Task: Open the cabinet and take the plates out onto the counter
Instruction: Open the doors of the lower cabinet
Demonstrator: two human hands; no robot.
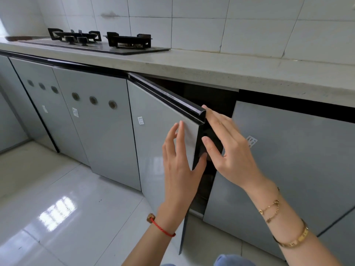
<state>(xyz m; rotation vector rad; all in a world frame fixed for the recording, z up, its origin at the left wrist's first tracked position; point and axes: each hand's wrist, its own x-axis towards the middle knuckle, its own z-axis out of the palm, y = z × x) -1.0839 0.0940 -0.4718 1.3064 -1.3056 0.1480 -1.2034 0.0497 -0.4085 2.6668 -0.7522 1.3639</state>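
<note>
Cabinet door [163, 135] under the counter [211, 72] partly open, hinged at its left side, free edge swung out toward the camera. Left hand [179, 169] flat against the grey front face near the free edge, fingers spread and extended, thumb hooked around the dark edge onto the inner side; a loose hold on the door edge, not a closed fist. Right hand [228, 148] just beside it on the inner side of the door, fingers extended and slightly apart, uppermost fingertip touching the end of the black handle rail [169, 95] at the door's top corner; nothing gripped. Cabinet interior [213, 104] dark behind the gap; plates not discernible, possibly hidden in shadow. Neighbouring door [288, 160] to the right shut, small label near its upper left. Gas hob [99, 42] on the counter, well to the left. Red cord on left wrist, gold bracelets on right. Glossy tile floor [67, 198] below.
</note>
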